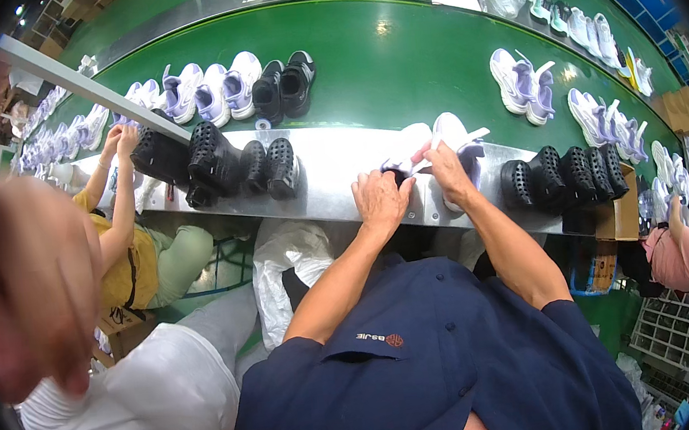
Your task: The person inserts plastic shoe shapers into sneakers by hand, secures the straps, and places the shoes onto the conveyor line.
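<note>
A white sneaker [414, 137] with lilac parts lies on the metal ledge in front of me, toe pointing away. My left hand [382, 200] grips its heel end, fingers curled at the dark shoe opening. Fingers of my right hand [446, 169] are closed on a pale strip at this shoe's opening; whether it is the tongue or a lace I cannot tell. Just to the right, partly behind my right wrist, rests a second white and lilac sneaker [450, 130] with its tongue sticking out.
Black perforated shoe forms [560, 175] stand on the ledge at right, others [212, 157] at left. Beyond runs a green belt [395, 58] with white-lilac sneakers [245, 83] and black sneakers [295, 84]. Co-workers sit at left, one in a white shirt [141, 400] close by.
</note>
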The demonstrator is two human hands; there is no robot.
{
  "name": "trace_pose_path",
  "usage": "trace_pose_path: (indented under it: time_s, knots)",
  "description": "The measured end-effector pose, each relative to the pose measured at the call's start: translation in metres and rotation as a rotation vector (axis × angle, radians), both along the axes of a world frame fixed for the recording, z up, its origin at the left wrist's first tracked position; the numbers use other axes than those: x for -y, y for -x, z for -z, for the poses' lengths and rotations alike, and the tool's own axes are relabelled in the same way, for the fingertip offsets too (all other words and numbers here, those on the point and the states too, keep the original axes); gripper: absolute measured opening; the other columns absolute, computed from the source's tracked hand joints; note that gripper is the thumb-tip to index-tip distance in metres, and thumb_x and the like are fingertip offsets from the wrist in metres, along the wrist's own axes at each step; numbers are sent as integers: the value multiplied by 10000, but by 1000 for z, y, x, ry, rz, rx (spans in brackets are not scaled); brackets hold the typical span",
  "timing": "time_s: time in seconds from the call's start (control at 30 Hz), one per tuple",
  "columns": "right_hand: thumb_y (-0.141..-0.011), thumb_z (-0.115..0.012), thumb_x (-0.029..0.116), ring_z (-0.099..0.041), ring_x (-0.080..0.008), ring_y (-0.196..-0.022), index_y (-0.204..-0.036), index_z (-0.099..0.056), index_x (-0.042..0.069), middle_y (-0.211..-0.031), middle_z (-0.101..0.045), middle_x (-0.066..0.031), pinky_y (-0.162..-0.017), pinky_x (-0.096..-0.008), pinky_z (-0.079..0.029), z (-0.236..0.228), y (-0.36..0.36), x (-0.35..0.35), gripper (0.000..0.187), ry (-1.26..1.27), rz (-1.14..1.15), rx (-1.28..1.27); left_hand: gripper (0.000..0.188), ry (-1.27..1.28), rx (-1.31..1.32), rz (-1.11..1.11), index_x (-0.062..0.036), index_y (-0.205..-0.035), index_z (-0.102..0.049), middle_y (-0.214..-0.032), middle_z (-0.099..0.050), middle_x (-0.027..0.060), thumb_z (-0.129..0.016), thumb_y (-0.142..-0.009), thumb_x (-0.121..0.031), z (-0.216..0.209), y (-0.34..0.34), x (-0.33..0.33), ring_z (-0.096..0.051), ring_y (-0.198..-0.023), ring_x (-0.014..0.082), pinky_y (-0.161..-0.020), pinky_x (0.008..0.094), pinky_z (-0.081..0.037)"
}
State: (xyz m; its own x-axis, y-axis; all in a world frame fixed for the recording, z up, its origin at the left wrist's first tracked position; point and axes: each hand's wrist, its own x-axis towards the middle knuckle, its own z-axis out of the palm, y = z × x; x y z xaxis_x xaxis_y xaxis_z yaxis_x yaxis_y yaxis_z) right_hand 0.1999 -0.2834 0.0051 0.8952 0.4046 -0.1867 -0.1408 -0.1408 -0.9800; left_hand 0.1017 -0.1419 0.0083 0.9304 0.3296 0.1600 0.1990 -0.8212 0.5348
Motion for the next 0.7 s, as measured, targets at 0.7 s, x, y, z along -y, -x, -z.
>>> trace_pose_path:
  time_s: [0.7]
  knots:
    - [-897,-693,204,-563,-111,-851,-1092,-619,14,-904,-613,-9,-730,-267,-487,-48,-26,10,282,49,-298,-1,97,-128,262,182,-108,-888,-666,-814,-578,90,-670,-792,-92,-6,-6,-43,-567,-805,303,-720,416,-455]
